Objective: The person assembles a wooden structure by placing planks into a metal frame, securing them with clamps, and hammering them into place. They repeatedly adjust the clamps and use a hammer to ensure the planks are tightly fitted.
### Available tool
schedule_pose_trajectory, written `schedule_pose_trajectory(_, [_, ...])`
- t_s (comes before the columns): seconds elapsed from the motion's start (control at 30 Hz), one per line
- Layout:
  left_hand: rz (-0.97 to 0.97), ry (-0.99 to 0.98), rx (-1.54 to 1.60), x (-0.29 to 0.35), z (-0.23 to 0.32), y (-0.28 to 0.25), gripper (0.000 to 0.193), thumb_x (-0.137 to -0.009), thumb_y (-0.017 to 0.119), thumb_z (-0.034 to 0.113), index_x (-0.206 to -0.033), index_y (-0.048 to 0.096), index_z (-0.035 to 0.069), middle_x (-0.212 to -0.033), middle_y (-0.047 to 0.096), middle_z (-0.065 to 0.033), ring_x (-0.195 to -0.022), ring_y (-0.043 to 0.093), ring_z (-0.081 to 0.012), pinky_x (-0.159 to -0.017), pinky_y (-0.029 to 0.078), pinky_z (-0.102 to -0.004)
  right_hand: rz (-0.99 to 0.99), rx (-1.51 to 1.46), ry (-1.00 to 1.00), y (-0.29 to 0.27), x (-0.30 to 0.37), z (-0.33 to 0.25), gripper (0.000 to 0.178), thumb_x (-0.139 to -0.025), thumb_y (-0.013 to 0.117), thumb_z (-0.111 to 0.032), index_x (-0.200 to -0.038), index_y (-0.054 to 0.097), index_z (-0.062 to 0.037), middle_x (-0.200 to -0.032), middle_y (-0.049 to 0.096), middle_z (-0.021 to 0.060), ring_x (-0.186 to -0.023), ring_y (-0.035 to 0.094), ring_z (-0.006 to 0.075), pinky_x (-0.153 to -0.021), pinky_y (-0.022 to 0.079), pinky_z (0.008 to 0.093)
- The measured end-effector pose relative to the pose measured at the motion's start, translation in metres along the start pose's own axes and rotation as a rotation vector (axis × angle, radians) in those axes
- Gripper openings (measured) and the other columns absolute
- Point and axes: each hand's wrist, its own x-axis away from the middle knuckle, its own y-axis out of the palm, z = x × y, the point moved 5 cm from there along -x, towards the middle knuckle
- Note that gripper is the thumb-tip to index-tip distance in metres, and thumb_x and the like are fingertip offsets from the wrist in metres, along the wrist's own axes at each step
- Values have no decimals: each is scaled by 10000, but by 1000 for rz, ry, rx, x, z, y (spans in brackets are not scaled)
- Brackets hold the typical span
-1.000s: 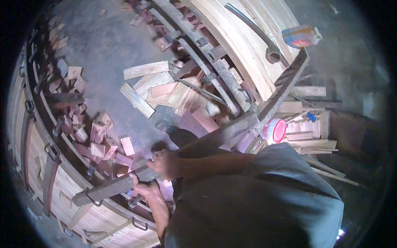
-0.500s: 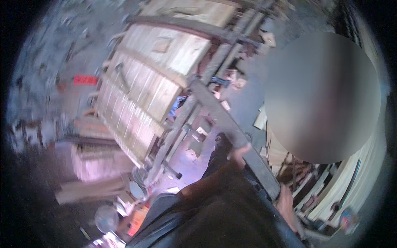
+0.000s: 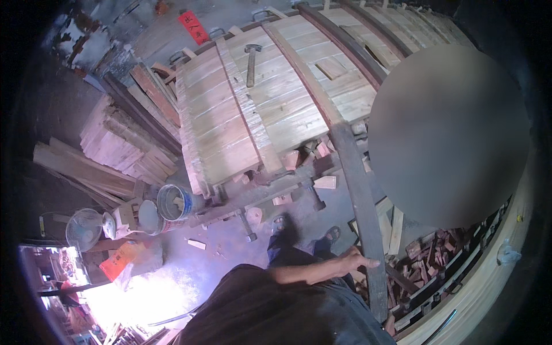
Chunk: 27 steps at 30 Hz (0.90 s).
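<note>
Head view: we stand beside a long dark beam (image 3: 361, 195).
Left hand (image 3: 351, 263): our fingers spread flat, resting on the beam's edge, gripping nothing.
Right hand: we cannot see it.
Beam: runs between curved plank panels (image 3: 230, 121); a hammer (image 3: 251, 62) lies on 1.

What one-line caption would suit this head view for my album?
A hand rests open on a long dark wooden beam beside big curved pale plank panels, a hammer lying on top.
</note>
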Motion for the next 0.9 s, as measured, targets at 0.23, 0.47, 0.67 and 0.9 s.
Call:
schedule_pose_trajectory(0.23, [332,354,410,85,67,-147,352,-889,702,227,-1166,637,19,-1079,689,-84,-1003,662,-231,-888,524,-386,-188,-73,-294,74,-56,-180,684,-767,822,-317,-1301,519,-16,-1127,649,254,-1058,657,390,-899,521,439])
schedule_pose_trajectory(0.47, [460,996,499,227,225,-273,566,-965,582,286,-1443,451,13,-1428,518,-124,-1329,473,-238,-1136,331,-391,-423,-106,-447,169,-128,-410,814,-624,818,-183,-1347,482,-23,-1153,651,274,-1114,629,429,-940,511,454])
schedule_pose_trajectory(0.67, [1048,801,-299,277,270,-323,758,-943,605,404,-1530,337,8,-1603,302,-199,-1512,214,-294,-1218,189,-387,-544,59,-706,243,-148,-557,757,-754,784,-263,-1389,447,-28,-1203,638,287,-1137,610,441,-955,509,473])
schedule_pose_trajectory(0.9, [1316,212,-1156,242,143,-315,776,-874,643,462,-1502,406,73,-1630,220,-189,-1524,97,-401,-1224,82,-564,-374,19,-957,261,-106,-469,624,-780,716,-183,-1340,510,0,-1305,579,244,-1182,567,416,-1031,458,472])
